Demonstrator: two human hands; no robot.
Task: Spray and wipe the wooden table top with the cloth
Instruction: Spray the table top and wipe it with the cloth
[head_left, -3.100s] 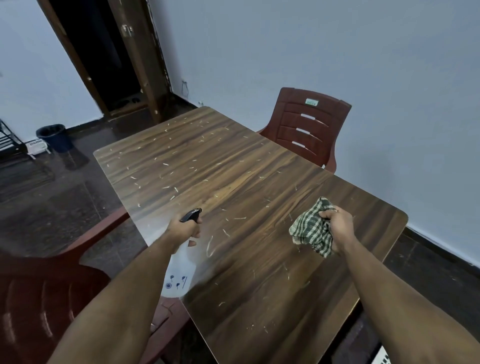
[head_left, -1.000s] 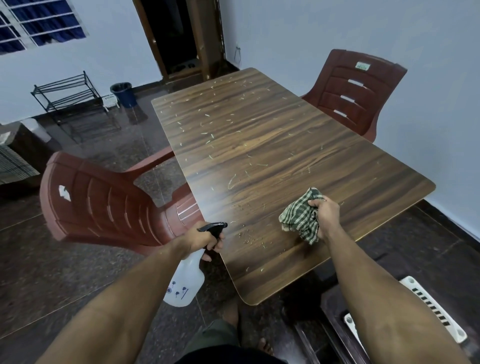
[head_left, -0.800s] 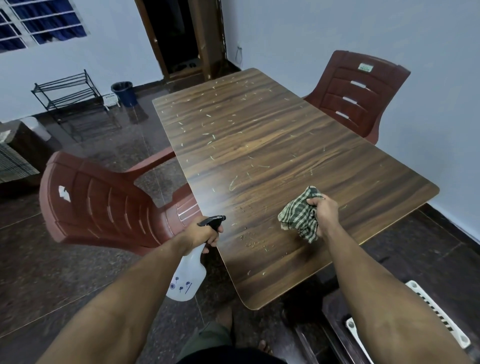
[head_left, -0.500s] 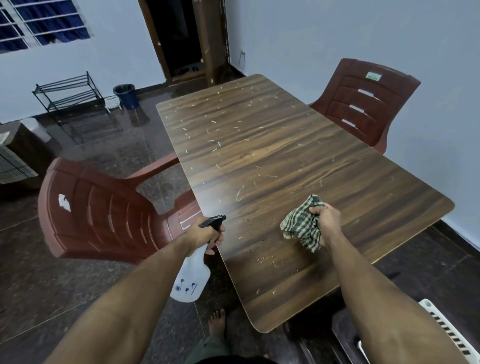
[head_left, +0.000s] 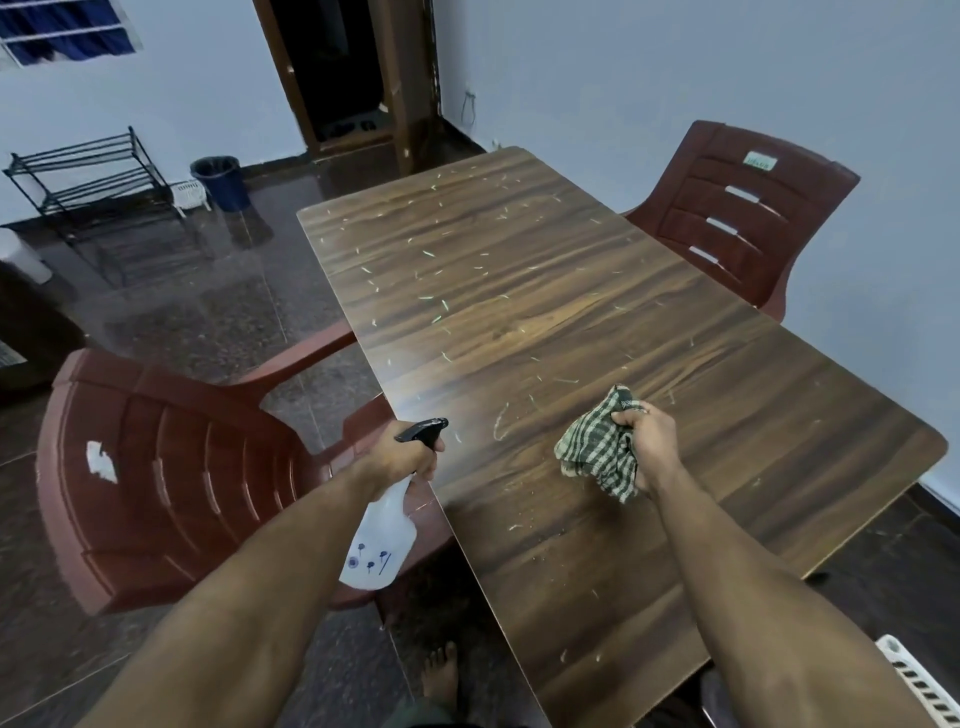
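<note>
The wooden table top (head_left: 571, 322) runs away from me, strewn with small pale shreds and crumbs. My left hand (head_left: 402, 457) grips the black trigger head of a white spray bottle (head_left: 379, 540), held at the table's left edge with the nozzle pointing over the wood. My right hand (head_left: 649, 441) holds a bunched green-and-white checked cloth (head_left: 597, 449) just above the near part of the table. Whether the cloth touches the wood I cannot tell.
A dark red plastic chair (head_left: 166, 467) stands close at the table's left side, another chair (head_left: 748, 218) at the far right by the wall. A black rack (head_left: 88, 176) and a blue bin (head_left: 218, 182) stand by the far wall. My bare foot (head_left: 441, 675) is below.
I have stepped closer to the table's near end, so both hands sit further over the wood. My hold on bottle and cloth is unchanged.
</note>
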